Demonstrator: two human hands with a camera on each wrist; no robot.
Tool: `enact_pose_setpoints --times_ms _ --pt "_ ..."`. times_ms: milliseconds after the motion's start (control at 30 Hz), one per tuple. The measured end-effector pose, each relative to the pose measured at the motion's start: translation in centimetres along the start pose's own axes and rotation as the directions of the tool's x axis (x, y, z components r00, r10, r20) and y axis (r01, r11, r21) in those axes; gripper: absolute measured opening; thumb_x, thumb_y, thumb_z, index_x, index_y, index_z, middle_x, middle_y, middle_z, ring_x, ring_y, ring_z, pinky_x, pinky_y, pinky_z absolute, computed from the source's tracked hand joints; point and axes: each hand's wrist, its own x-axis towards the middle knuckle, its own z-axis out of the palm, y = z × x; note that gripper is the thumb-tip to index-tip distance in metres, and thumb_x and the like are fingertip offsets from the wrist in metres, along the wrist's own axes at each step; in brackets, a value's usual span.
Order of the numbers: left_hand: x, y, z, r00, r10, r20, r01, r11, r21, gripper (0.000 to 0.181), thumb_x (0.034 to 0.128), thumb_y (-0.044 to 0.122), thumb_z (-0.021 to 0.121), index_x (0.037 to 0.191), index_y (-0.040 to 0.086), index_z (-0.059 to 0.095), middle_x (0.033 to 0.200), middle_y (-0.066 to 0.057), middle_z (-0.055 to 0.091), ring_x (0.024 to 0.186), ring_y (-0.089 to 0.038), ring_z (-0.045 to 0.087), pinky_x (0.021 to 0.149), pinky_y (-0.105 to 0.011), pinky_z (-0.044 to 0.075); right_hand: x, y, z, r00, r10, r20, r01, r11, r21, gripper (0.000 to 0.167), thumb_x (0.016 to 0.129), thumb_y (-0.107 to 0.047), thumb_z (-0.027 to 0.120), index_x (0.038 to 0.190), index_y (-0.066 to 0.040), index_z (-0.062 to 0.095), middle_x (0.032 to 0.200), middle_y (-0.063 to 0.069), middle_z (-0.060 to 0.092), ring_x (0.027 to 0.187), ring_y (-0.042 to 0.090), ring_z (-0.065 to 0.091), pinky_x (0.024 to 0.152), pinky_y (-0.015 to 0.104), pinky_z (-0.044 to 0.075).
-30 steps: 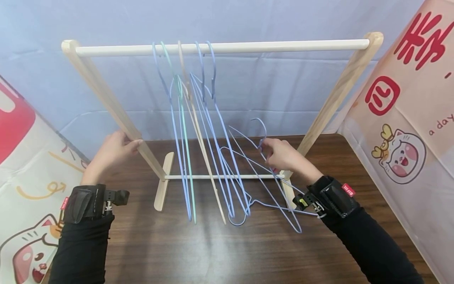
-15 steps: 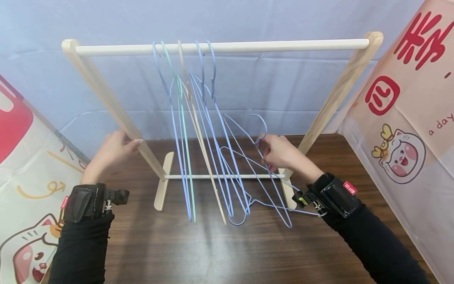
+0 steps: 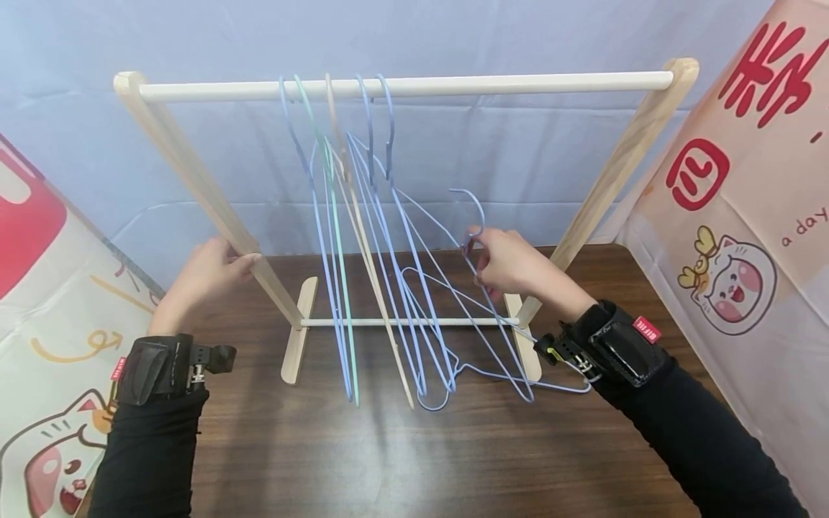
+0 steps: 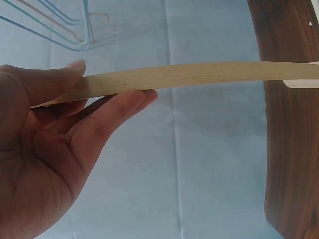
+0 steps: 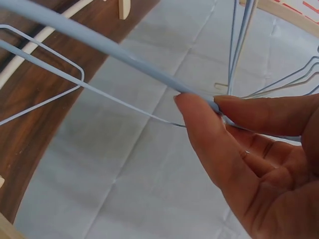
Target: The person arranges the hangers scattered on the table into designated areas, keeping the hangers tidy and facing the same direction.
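My left hand (image 3: 210,277) holds the left wooden post (image 3: 178,155) of a small clothes rack; in the left wrist view, the thumb lies on one side of the post (image 4: 199,74) and the fingers on the other. With my right hand (image 3: 514,266) I pinch a light blue wire hanger (image 3: 481,207) just below its hook. Its hook is below the white rail (image 3: 518,83), apart from it. The right wrist view has thumb and index finger meeting on the blue wire (image 5: 124,57). On the rail hang blue hangers, a green hanger (image 3: 334,223) and a beige hanger (image 3: 358,223).
Another blue hanger (image 3: 557,387) lies on the brown table (image 3: 388,460), its hook towards me. The rack's right post (image 3: 615,169) stands beyond my right hand. A lower white bar (image 3: 369,323) joins the rack's feet. Printed cloth panels (image 3: 725,216) flank both sides.
My right hand has risen and the hanger's hook with it. The hanger's far shoulder has shifted up and left, close to the hanging hangers. The left hand has stayed on the post.
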Motion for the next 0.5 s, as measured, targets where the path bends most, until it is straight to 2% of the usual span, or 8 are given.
enact_pose_setpoints --times_ms 300,500 --pt "0.0 0.0 0.0 1.0 0.001 -0.003 -0.001 1.0 0.007 0.038 0.0952 0.027 0.048 0.106 -0.008 0.055 0.071 -0.011 0.058 0.048 -0.013 0.038 0.046 -0.03 0.035 -0.2 -1.8 -1.5 1.0 0.004 -0.01 -0.004 1.0 -0.026 0.033 0.075 0.01 0.051 0.103 -0.005 0.047 0.07 0.011 0.062 0.047 0.019 0.06 0.048 0.028 0.05" --pt "0.0 0.1 0.0 1.0 0.0 -0.005 0.0 1.0 -0.004 0.04 0.0953 0.027 0.047 0.109 -0.01 0.054 0.08 -0.017 0.061 0.05 -0.015 0.04 0.047 -0.031 0.036 -0.4 -3.3 -2.5 1.0 -0.009 -0.018 0.008 1.0 -0.025 0.034 0.077 0.008 0.054 0.107 -0.004 0.045 0.073 0.013 0.061 0.047 0.016 0.059 0.048 0.028 0.05"
